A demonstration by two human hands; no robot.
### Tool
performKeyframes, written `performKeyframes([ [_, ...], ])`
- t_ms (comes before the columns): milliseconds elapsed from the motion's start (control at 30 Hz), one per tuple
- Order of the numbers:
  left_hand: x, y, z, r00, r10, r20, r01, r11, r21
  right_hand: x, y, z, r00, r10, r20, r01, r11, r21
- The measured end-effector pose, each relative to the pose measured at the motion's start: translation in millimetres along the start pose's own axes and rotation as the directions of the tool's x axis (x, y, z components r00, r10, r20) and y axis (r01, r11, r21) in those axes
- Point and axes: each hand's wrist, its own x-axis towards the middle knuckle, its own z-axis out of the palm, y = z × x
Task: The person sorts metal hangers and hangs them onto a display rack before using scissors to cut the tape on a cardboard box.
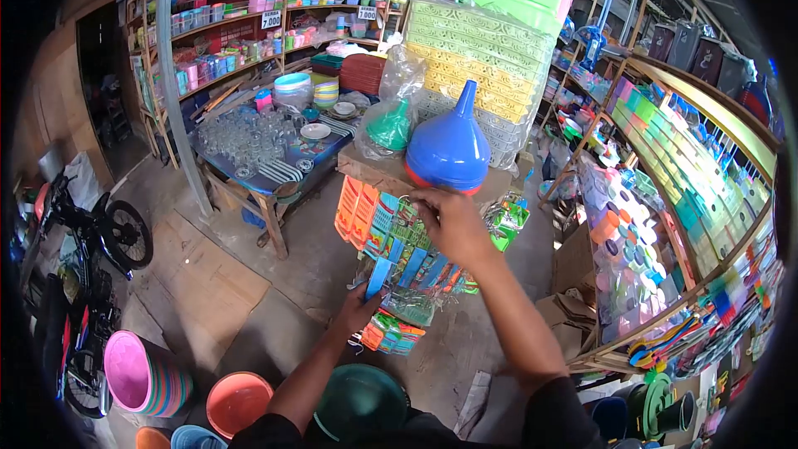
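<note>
My left hand point(357, 309) is closed around the lower end of a narrow blue packet point(379, 278). Around it hang colourful carded packets point(407, 237) in clear plastic, below the edge of a wooden board point(366, 171). Up at that edge, my right hand point(453, 226) has its fingers curled together by the top of the packets; what they grip is too small to make out. Just above that hand, a large blue funnel point(449, 150) stands spout up on the board. Beside it is a green funnel point(389, 127) wrapped in clear plastic.
Stacked patterned baskets point(478, 58) rise behind the funnels. Left of them, a table point(312, 168) holds glassware and bowls. A dark green tub point(362, 399), an orange tub point(238, 403) and pink buckets point(137, 372) stand near my feet. A motorbike point(87, 283) is at the left.
</note>
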Motion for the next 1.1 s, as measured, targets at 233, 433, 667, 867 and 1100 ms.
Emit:
performKeyframes([
  [233,29.9,-17.6,-6.8,0.999,0.023,0.049,-0.029,0.992,0.122,36.6,2.2,-11.0,0.98,-0.011,0.201,0.06,0.97,-0.238],
  [433,35.6,6.6,6.6,0.977,0.212,0.016,-0.211,0.962,0.176,39.2,-3.8,-4.9,0.952,0.134,0.275,0.007,0.89,-0.456],
  [667,53.4,-25.8,8.0,0.961,0.226,-0.16,-0.17,0.937,0.304,36.3,-2.3,-4.6,0.956,0.035,0.293,0.111,0.877,-0.467],
  [867,78.1,-38.9,21.7,0.913,0.375,-0.163,-0.341,0.918,0.203,34.6,-0.1,-3.7,0.952,0.026,0.304,0.131,0.865,-0.484],
  [1100,73.3,-8.0,23.6,0.935,0.353,-0.033,-0.314,0.867,0.387,32.6,-2.0,-2.5,0.952,0.063,0.298,0.113,0.836,-0.537],
])
